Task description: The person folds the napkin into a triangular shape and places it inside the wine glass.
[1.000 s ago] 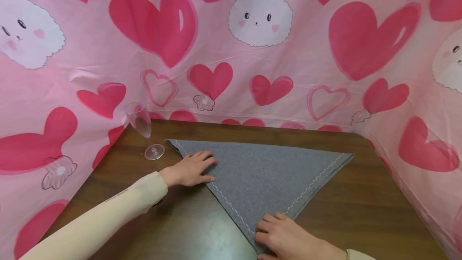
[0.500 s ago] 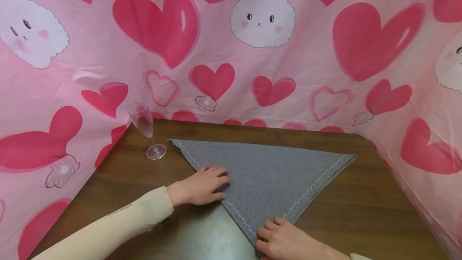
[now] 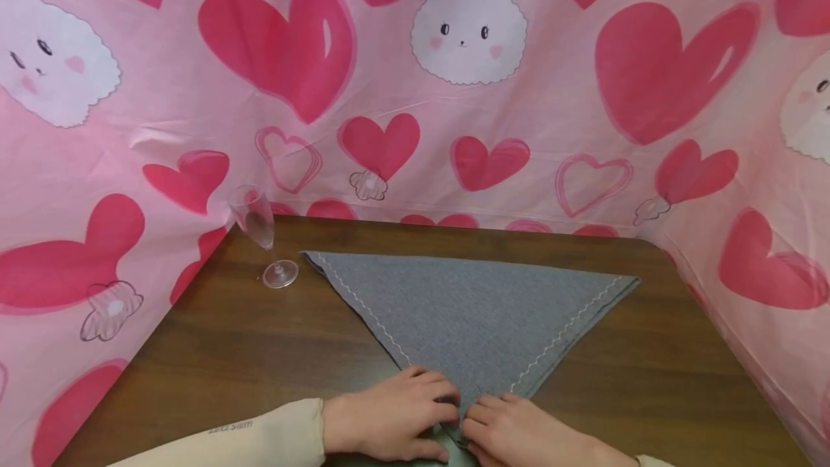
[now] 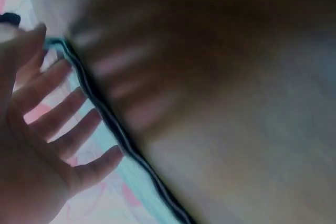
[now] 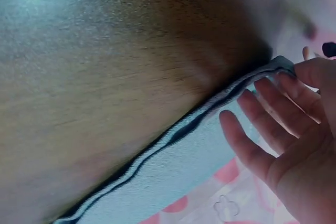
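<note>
A grey cloth napkin (image 3: 473,316) lies folded in a triangle on the table, its long side at the back and one corner toward me. White wavy stitching runs along its two slanted sides. At the near corner my right hand (image 3: 519,427) pinches the cloth between thumb and forefinger, the other fingers bent over it. Just left of it my left hand (image 3: 392,413) rests at the napkin's edge, fingers loosely bent and thumb apart. In the left wrist view the fingertips of the left hand (image 4: 47,135) meet the layered edge. The tip of the corner is mostly hidden by the hands.
A clear stemmed glass (image 3: 280,274) stands at the back left of the brown wooden table (image 3: 259,352), close to the napkin's left corner. Pink fabric (image 3: 402,99) printed with hearts and rabbits hangs behind the table and along both sides.
My left hand has slid along the napkin's left edge toward me, from near the far left corner to beside the right hand. The right hand stays at the near corner.
</note>
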`<state>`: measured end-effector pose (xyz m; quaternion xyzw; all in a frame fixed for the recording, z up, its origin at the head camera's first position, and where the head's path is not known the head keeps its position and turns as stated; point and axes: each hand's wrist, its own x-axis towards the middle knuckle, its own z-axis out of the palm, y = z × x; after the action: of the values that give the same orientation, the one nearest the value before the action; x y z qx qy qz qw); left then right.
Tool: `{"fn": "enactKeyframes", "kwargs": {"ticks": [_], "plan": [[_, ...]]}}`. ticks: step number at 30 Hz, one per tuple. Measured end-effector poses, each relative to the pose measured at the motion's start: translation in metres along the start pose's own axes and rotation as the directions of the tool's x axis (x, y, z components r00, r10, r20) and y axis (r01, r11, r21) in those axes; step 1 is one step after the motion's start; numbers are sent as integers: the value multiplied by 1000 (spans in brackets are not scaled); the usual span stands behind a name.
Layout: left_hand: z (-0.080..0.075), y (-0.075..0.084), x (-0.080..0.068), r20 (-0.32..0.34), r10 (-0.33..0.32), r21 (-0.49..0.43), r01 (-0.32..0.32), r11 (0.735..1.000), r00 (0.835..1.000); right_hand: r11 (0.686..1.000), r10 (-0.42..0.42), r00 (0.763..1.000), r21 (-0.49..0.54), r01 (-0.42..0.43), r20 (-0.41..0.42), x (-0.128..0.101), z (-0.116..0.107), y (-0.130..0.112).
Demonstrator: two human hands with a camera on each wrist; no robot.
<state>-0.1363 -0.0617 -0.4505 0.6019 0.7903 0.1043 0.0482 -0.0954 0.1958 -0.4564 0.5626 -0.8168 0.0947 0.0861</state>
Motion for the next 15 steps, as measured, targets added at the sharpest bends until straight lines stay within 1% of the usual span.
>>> {"fn": "enactKeyframes", "kwargs": {"ticks": [1, 3, 6, 9, 12, 15], "plan": [[2, 2, 2, -18, 1, 11, 0, 1000, 1000, 998, 21, 1000, 51, -21, -1, -1, -1, 1], [5, 6, 5, -54, -6, 29, 8, 1000, 999, 986, 67, 998, 153, -67, 5, -3, -3, 4], [9, 10, 10, -91, -33, 26, 36, 999, 995, 950, 140, 990, 279, -143, 30, -6, -7, 6], [11, 12, 14, -111, -71, 5, 72, 997, 991, 916, 192, 980, 349, -199, 56, -6, -10, 7], [11, 13, 16, -124, -104, -22, 102, 995, 987, 891, 220, 973, 391, -231, 74, -6, -13, 9], [12, 14, 19, -148, -115, -24, 112, 993, 982, 854, 248, 964, 448, -264, 96, -6, -15, 10]]}}
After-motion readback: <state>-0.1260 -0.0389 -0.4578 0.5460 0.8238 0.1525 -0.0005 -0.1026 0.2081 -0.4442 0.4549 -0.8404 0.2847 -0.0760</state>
